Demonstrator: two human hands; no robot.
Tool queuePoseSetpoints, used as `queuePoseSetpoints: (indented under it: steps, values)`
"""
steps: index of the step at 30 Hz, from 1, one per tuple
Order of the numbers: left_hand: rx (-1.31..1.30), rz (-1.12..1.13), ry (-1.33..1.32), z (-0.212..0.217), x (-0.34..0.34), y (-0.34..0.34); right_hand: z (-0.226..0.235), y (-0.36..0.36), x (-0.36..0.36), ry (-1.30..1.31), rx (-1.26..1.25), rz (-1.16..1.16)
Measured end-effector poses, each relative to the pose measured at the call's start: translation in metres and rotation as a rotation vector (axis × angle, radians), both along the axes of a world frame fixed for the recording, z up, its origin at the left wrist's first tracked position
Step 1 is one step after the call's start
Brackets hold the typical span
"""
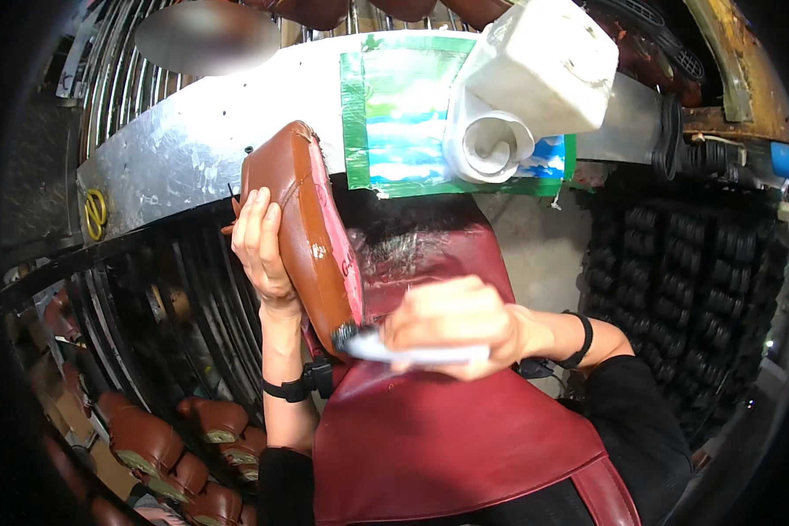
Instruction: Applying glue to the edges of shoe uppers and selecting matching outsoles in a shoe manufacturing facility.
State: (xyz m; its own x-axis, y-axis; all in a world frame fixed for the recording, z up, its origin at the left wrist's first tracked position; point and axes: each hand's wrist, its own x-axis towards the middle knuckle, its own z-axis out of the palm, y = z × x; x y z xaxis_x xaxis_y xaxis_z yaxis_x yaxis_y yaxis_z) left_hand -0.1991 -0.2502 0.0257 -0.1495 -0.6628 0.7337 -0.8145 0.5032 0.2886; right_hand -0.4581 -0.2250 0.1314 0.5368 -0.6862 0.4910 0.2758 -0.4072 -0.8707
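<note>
A brown leather shoe upper (pixel 300 215), stretched over a pink last, stands tilted in front of the red apron (pixel 447 430). My left hand (pixel 263 250) is closed round its left side; the thumb is hidden. My right hand (pixel 456 324), slightly blurred, grips a brush with a pale handle (pixel 421 354). The brush's black bristles (pixel 345 337) touch the shoe's lower end, at the edge between brown leather and pink underside. Wet-looking shine shows on the leather nearby.
Beyond the shoe is a metal worktop (pixel 175 162) with a green-edged sheet (pixel 403 114) and a white plastic container (pixel 552 70). Yellow-handled scissors (pixel 95 215) hang at its left. Brown shoe uppers (pixel 149 434) fill the lower left; black soles (pixel 675 272) are stacked right.
</note>
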Motion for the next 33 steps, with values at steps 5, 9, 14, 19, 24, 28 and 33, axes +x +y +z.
queuePoseSetpoints:
  steps: [5, 9, 14, 19, 24, 28, 33]
  values:
    - [0.02, 0.001, -0.003, 0.014, -0.01, -0.003, 0.018, -0.005, -0.014, -0.06, -0.007, -0.116]
    - [0.096, 0.048, -0.033, 0.03, -0.014, -0.003, 0.039, -0.019, -0.005, -0.102, 0.75, -0.244]
    - [0.184, 0.05, -0.023, 0.049, -0.016, -0.016, 0.048, -0.032, -0.017, 0.022, 0.104, -0.105]
    - [0.305, 0.058, -0.003, 0.077, -0.008, -0.034, 0.073, -0.058, -0.012, 0.049, -0.035, -0.104]
    - [0.506, -0.036, 0.167, 0.112, -0.004, -0.068, 0.085, -0.111, -0.002, -0.016, -0.22, -0.114]
    - [0.717, -0.104, 0.314, 0.115, 0.012, -0.086, 0.078, -0.147, 0.006, -0.081, -0.287, -0.159]
    - [0.78, -0.306, 0.702, 0.086, 0.047, -0.112, 0.012, -0.149, 0.004, 0.023, 0.051, -0.35]
